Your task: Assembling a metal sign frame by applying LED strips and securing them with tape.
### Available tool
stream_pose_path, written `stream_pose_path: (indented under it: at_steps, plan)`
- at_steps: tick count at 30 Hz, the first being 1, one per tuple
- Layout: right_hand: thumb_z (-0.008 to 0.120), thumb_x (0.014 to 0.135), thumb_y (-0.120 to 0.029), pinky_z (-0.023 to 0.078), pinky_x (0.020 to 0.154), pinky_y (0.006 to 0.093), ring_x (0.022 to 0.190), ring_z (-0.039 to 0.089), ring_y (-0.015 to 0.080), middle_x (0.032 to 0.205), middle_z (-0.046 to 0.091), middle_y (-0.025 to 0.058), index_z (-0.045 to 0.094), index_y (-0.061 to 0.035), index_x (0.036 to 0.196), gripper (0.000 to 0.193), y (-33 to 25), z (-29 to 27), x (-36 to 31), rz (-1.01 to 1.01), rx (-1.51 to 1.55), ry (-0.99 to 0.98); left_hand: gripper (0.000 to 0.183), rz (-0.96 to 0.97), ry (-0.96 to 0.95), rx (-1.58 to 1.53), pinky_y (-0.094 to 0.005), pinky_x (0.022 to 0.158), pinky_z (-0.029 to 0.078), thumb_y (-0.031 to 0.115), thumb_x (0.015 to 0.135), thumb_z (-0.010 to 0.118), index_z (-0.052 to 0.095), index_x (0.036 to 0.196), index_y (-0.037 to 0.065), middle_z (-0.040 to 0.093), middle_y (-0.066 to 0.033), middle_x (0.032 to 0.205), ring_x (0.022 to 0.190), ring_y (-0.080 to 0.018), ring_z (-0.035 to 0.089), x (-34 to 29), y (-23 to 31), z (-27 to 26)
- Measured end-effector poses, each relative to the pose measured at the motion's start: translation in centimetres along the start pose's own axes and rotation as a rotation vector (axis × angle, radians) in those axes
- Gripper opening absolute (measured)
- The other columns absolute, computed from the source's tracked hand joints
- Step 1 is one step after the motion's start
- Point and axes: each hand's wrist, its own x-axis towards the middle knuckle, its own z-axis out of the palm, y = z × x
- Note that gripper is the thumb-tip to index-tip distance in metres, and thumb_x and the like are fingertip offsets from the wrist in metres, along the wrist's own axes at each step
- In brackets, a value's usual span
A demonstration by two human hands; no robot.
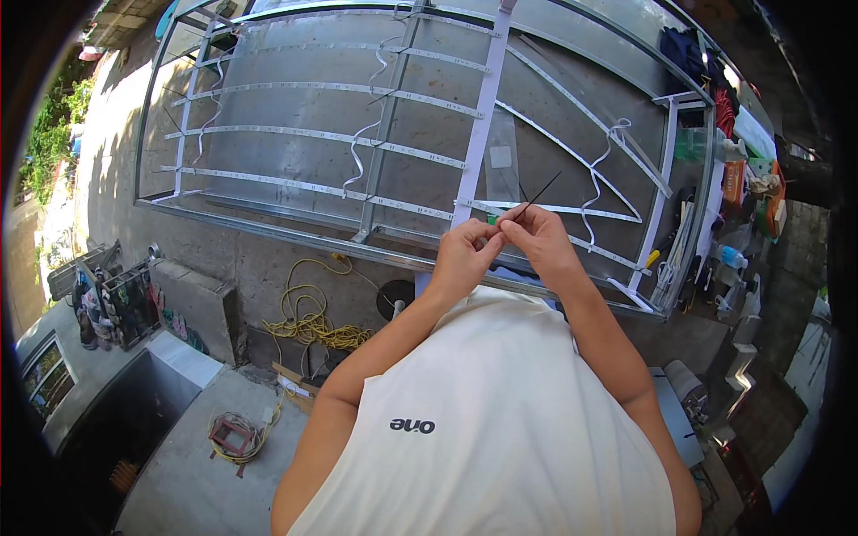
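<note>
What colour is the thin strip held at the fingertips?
The thin strip is black; the head view shows it best.

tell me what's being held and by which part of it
A thin black strip, pinched near its lower end where the left hand and right hand meet.

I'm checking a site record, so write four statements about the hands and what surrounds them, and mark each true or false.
1. The left hand and right hand are close together. True.
2. The thin strip sticking up by the right hand is bright red. False: it is a thin black strip.
3. The yellow cord lies in a loose tangle. True.
4. Nothing crosses the metal frame. False: several white strips run across it.
</note>
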Motion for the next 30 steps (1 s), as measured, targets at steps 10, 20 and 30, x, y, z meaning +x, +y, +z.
stream_pose_path:
  at_steps: [10,20,30]
  plan:
    - [0.051,0.109,-0.01,0.056,0.077,0.0258,0.078,0.067,0.0112,0.09,0.075,0.0067,0.064,0.0032,0.132,0.03,1.0,-4.2,1.8,-0.181,-0.226,0.215,0.017,0.418,0.005,0.856,-0.0408,0.086,0.048,0.018,0.091,0.076,0.077,0.107,0.015,0.068,-0.0076,0.102,0.096,-0.0264,0.062,6.9,-3.1,-5.4]
    - [0.054,0.105,-0.008,0.055,0.066,0.0334,0.069,0.066,0.0167,0.079,0.072,0.0109,0.058,0.0041,0.14,0.037,7.0,-3.0,4.4,0.194,-0.531,-0.045,0.011,0.189,-0.213,1.037,-0.0451,0.094,0.043,0.02,0.088,0.076,0.079,0.098,0.018,0.069,-0.006,0.102,0.105,-0.0292,0.062,8.8,-5.1,-5.7]
    - [0.055,0.104,-0.011,0.056,0.068,0.0352,0.067,0.067,0.0193,0.082,0.075,0.0111,0.065,0.0027,0.133,0.033,6.5,-2.0,3.7,0.167,-0.656,-0.112,0.02,0.041,-0.332,0.908,-0.0435,0.091,0.039,0.03,0.083,0.082,0.078,0.092,0.013,0.078,-0.0039,0.093,0.089,-0.0277,0.071,8.9,-4.9,-6.8]
